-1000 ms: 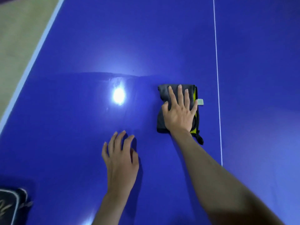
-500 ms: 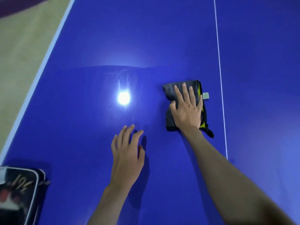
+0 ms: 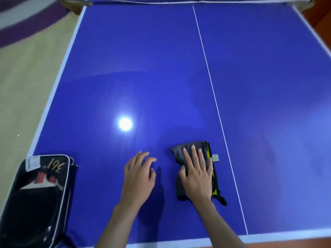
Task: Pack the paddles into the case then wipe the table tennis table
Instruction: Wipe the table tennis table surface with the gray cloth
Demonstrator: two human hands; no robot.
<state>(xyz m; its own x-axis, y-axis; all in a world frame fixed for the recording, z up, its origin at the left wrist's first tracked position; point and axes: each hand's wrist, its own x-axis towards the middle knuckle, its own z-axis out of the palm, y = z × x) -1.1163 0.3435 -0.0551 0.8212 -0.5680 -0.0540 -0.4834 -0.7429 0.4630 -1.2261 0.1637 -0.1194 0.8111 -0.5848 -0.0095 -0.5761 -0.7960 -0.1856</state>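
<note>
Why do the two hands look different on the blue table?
The right hand lies flat with straight fingers, pressing the folded grey and yellow cloth; the left hand has nothing under it but the blue table tennis table. The left hand's fingers are a little bent, the right hand's are not. The left hand sits nearer the black zipped paddle case. Both point toward the net, and neither grips anything.

Beige floor [image 3: 23, 83] runs along the left side; a curved purple band [image 3: 26, 31] with a pale stripe crosses its far corner. Reddish-brown floor [image 3: 320, 20] shows at far right and again along the near edge. A round bright glare from a lamp [image 3: 125, 124] sits on the blue surface
</note>
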